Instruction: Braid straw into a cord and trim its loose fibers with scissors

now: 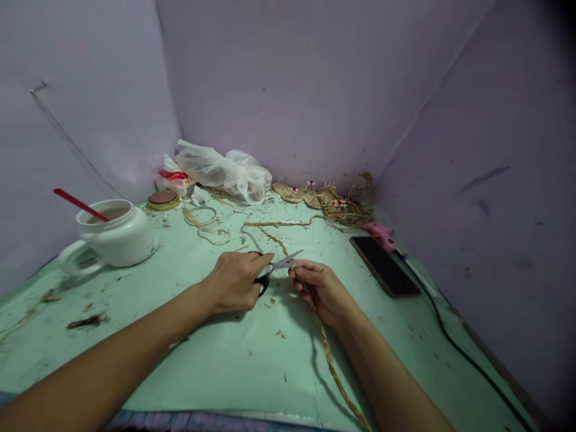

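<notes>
rough braided fibre cord (328, 354), smooth metal-bladed scissors (282, 262), glossy mug (128, 240), crinkled plastic bag (225, 171)

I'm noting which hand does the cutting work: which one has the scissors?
The left hand: it grips the black-handled scissors, whereas the right hand holds the braided cord instead.

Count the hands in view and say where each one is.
2: the left hand , left of centre, holds the scissors; the right hand, right of centre, grips the braided cord.
</notes>
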### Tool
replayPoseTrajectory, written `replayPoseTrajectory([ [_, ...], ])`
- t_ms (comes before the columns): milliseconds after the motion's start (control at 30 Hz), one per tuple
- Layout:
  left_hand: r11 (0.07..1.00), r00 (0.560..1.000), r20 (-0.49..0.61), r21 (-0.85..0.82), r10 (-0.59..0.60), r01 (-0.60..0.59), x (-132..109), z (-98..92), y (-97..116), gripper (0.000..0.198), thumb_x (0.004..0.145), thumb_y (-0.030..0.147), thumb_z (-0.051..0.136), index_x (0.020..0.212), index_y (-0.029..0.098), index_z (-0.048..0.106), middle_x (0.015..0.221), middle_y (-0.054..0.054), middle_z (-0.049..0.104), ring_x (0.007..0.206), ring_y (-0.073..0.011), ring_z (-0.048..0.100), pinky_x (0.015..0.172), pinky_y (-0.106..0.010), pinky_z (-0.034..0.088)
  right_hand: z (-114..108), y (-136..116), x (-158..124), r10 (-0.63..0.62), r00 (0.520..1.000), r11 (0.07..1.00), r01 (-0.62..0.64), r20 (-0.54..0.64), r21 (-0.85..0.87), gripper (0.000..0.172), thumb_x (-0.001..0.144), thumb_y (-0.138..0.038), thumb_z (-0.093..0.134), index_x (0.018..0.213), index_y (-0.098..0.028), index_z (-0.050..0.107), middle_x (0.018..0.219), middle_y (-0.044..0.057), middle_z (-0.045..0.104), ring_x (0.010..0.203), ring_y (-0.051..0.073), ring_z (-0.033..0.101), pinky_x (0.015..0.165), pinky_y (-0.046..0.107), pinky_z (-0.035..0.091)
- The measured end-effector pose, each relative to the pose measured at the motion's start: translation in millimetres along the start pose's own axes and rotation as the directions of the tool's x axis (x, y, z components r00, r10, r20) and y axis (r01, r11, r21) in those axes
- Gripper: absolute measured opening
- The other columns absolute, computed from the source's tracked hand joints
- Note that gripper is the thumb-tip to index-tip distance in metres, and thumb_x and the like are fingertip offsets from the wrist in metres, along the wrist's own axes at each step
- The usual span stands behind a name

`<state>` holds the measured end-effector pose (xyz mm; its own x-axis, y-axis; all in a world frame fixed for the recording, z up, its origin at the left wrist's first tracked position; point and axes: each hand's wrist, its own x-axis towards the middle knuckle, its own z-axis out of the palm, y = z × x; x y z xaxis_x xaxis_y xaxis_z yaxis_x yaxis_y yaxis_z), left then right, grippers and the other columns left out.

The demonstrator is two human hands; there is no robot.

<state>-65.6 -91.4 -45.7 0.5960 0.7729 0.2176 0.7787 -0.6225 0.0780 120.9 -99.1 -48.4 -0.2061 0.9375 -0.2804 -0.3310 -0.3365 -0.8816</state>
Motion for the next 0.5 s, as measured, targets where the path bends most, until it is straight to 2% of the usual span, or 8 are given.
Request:
replayPoseTrajectory([
  [200, 1.0, 1.0, -0.002, -0.004, 0.005, -0.005, -0.4, 1.1, -2.7, 0.051, 0.066, 0.016, 0.044, 0.117, 0.021, 0.044, 0.09, -0.004, 0.064, 0.082, -0.0204, 0.059, 0.067, -0.03, 0.044, -0.2, 0.9, 0.4, -0.007, 1.0, 1.0, 0.007, 0.011, -0.031, 0.008, 0.056, -0.018, 0.065, 0.059, -0.013, 0.059, 0.055, -0.002, 0.053, 0.042, 0.005, 0.041, 0.031, 0.015, 0.025],
  [333, 0.997, 0.999, -0.031, -0.073, -0.013, 0.011, -0.2, 1.5, -4.1, 0.045, 0.068, 0.013, 0.043, 0.11, 0.024, 0.05, 0.09, -0.001, 0.066, 0.081, -0.0182, 0.06, 0.065, -0.028, 0.044, 0.3, 0.3, -0.2, -0.01, 1.0, 1.0, 0.01, 0.027, -0.002, 0.014, 0.056, -0.018, 0.065, 0.069, -0.013, 0.061, 0.06, -0.002, 0.054, 0.043, 0.005, 0.041, 0.032, 0.015, 0.025],
  [400, 0.988, 0.996, -0.061, -0.14, -0.068, 0.059, 0.7, 1.1, -4.6, 0.042, 0.069, 0.013, 0.042, 0.107, 0.026, 0.052, 0.089, 0.001, 0.066, 0.08, -0.0166, 0.061, 0.065, -0.026, 0.043, 1.3, -1.1, -0.9, 0.002, 1.0, 1.0, -0.002, 0.026, 0.023, 0.021, 0.056, -0.017, 0.063, 0.077, -0.013, 0.062, 0.058, -0.002, 0.052, 0.042, 0.005, 0.039, 0.033, 0.015, 0.026],
  [500, 0.961, 0.969, -0.123, -0.203, -0.216, 0.188, 2.6, 0.8, -5.6, 0.037, 0.07, 0.016, 0.043, 0.105, 0.027, 0.053, 0.087, 0.002, 0.066, 0.076, -0.0158, 0.061, 0.064, -0.025, 0.043, 2.2, -3.7, -1.3, 0.026, 0.999, 0.997, -0.027, 0.019, 0.073, 0.027, 0.058, -0.016, 0.057, 0.084, -0.012, 0.062, 0.052, -0.005, 0.044, 0.039, 0.004, 0.031, 0.032, 0.015, 0.023],
])
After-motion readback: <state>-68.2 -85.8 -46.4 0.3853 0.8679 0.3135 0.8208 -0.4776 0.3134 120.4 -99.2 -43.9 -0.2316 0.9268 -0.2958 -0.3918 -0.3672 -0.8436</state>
